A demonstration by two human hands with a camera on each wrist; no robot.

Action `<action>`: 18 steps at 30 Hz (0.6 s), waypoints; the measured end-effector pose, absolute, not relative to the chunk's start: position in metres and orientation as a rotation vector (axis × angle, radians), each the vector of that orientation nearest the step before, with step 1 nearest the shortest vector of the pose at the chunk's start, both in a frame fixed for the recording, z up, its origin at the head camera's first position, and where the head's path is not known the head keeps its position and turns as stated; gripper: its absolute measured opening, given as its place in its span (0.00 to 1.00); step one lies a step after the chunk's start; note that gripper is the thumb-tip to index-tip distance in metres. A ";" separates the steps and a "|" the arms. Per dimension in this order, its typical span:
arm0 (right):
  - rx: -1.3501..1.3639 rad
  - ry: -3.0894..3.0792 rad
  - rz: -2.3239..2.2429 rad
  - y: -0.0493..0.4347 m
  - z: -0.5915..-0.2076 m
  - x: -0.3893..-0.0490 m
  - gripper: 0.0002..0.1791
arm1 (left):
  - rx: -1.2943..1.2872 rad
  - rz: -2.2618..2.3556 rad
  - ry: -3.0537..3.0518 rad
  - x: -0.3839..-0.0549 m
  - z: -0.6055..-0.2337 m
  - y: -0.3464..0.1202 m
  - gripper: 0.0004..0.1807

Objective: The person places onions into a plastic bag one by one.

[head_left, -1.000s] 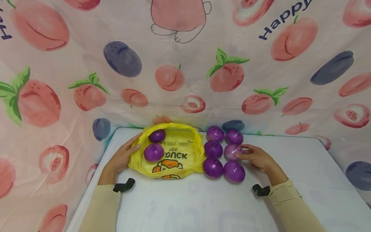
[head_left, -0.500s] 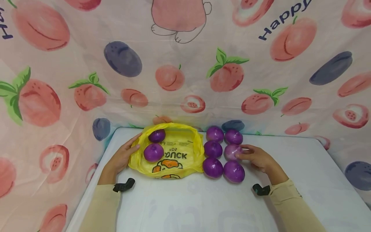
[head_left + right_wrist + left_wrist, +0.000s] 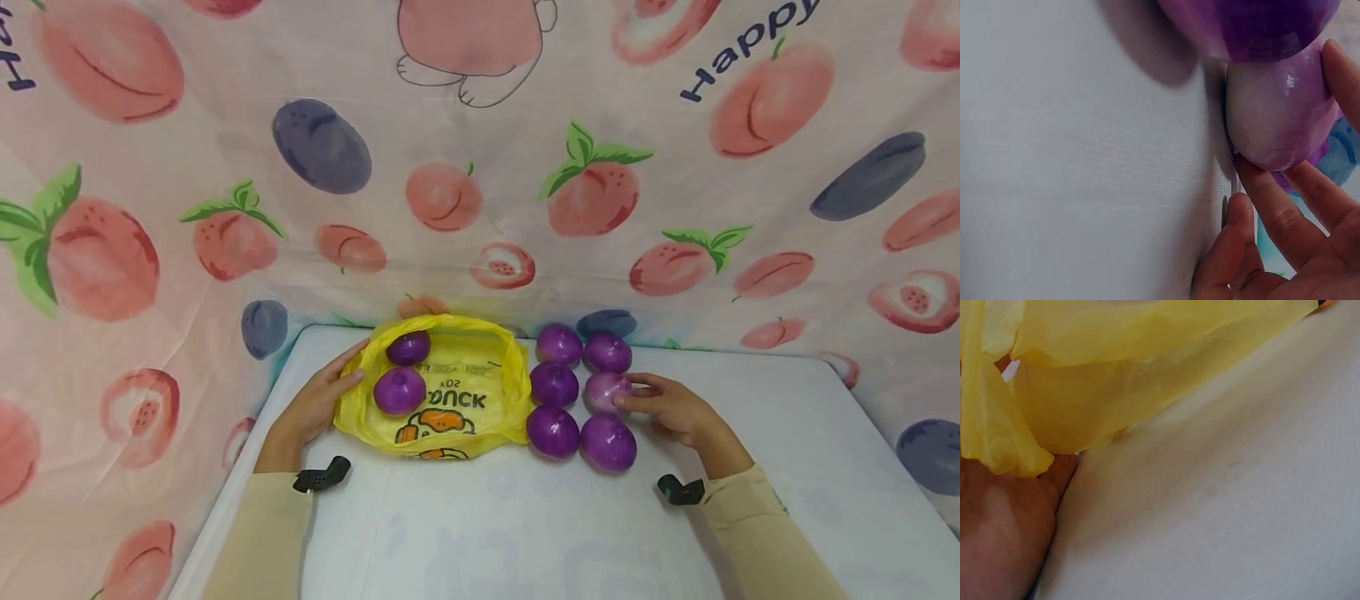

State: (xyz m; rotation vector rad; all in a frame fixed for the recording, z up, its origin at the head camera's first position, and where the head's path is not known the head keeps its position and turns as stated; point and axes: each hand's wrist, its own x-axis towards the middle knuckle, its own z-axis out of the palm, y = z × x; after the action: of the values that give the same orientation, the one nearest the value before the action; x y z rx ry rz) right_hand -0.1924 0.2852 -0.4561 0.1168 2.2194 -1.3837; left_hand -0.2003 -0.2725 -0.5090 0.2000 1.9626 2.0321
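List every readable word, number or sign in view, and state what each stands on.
"Happy": pale pink, fruit-printed fabric backdrop, upper right.
"H", with the letters after it cut off by the picture's edge: same backdrop, upper left.
"DUCK", apparently flipped, its first letter unclear: crinkled yellow plastic bag.
Too small to read surely: the fine print and short line above that word.
Too faint to read: pale markings on the white cloth-covered table.
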 end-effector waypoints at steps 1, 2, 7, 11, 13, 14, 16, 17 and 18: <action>0.123 2.221 -1.381 0.285 -0.456 -0.192 0.49 | 0.203 2.030 1.963 -0.201 -0.509 -0.273 0.33; 0.122 2.221 -1.379 0.285 -0.456 -0.191 0.49 | 0.204 2.029 1.962 -0.201 -0.509 -0.273 0.32; 0.108 2.224 -1.381 0.286 -0.457 -0.191 0.49 | 0.205 2.023 1.972 -0.202 -0.512 -0.273 0.32; 0.101 2.216 -1.379 0.288 -0.460 -0.192 0.49 | 0.174 2.012 1.994 -0.200 -0.512 -0.274 0.33; 0.098 2.214 -1.380 0.289 -0.462 -0.192 0.48 | 0.168 2.010 1.995 -0.200 -0.512 -0.275 0.33; 0.098 2.215 -1.380 0.289 -0.462 -0.192 0.48 | 0.165 2.014 1.991 -0.200 -0.512 -0.275 0.33; 0.095 2.220 -1.381 0.289 -0.462 -0.192 0.48 | 0.168 2.024 1.978 -0.201 -0.512 -0.275 0.33; 0.093 2.221 -1.382 0.288 -0.461 -0.192 0.48 | 0.170 2.029 1.971 -0.201 -0.512 -0.275 0.33; 0.093 2.222 -1.383 0.288 -0.460 -0.191 0.48 | 0.169 2.034 1.965 -0.201 -0.512 -0.275 0.34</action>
State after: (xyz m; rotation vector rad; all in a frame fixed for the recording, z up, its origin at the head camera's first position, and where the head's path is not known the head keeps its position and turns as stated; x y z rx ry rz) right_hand -0.1912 0.2881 -0.4604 0.0927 2.2223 -1.3833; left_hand -0.2014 -0.2750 -0.5122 0.1687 1.9653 2.0336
